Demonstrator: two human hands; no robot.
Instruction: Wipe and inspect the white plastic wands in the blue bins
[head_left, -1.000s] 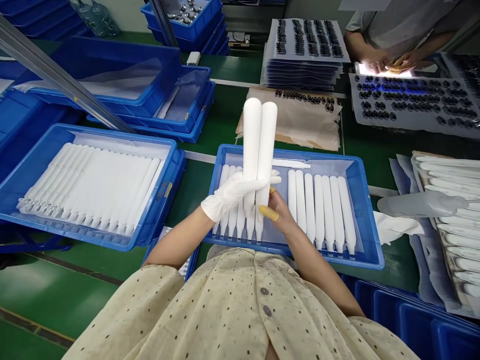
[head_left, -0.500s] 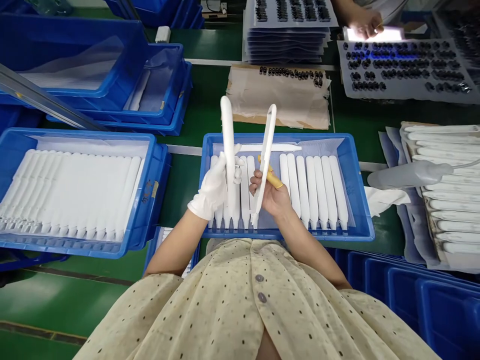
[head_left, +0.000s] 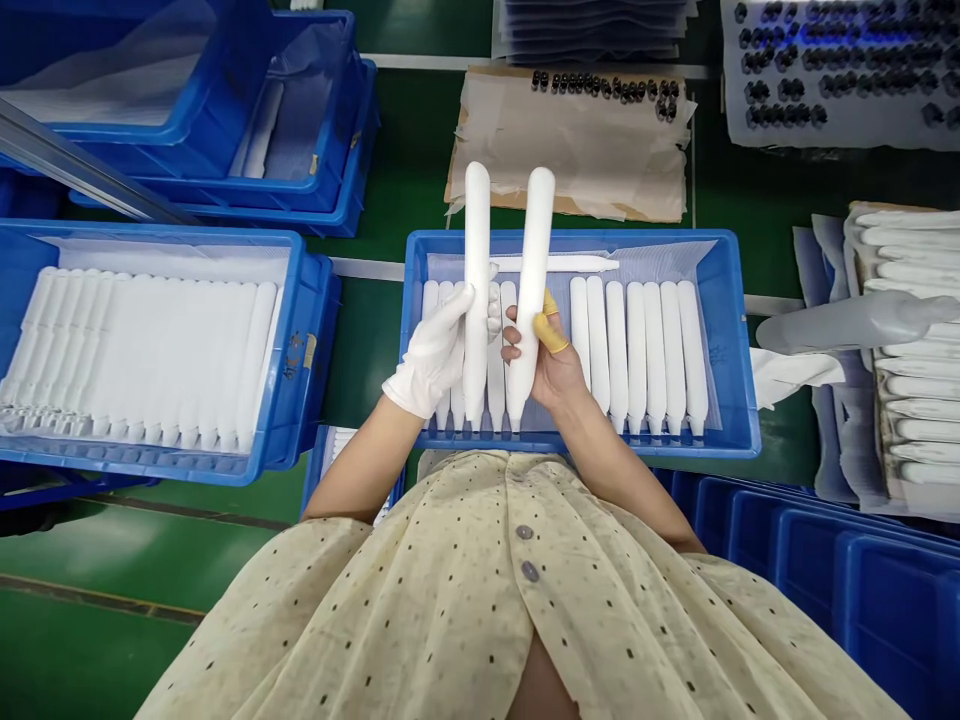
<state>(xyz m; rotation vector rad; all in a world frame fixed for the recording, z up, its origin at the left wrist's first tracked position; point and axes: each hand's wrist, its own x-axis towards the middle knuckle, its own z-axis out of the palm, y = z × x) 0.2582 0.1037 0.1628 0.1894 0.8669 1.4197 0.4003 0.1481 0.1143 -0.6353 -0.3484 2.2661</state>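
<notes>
My left hand [head_left: 439, 350], in a white glove, grips a long white plastic housing [head_left: 476, 230] with a rounded top and narrow lower end. A similar white plastic housing [head_left: 536, 235] is held in my right hand [head_left: 559, 365], which wears yellow finger cots on the thumb and a finger. Both pieces stand nearly upright side by side, smooth sides toward me, with a gap between them. Beneath them is a blue bin [head_left: 592, 445] lined with a pale sheet. Several like housings [head_left: 637, 350] lie in it in a row, and one more [head_left: 577, 264] lies crosswise at the back.
At left, a blue bin [head_left: 281, 350] holds a packed row of white housings. Stacked blue bins [head_left: 330, 180] stand behind it. Ahead lies a paper-covered board [head_left: 562, 150] with small black parts. A translucent bottle [head_left: 840, 325] rests at right beside more white pieces [head_left: 930, 425].
Both housings have been turned: the right one showed its hollow, open side before and now shows its smooth outer face. My view has tipped down slightly.
</notes>
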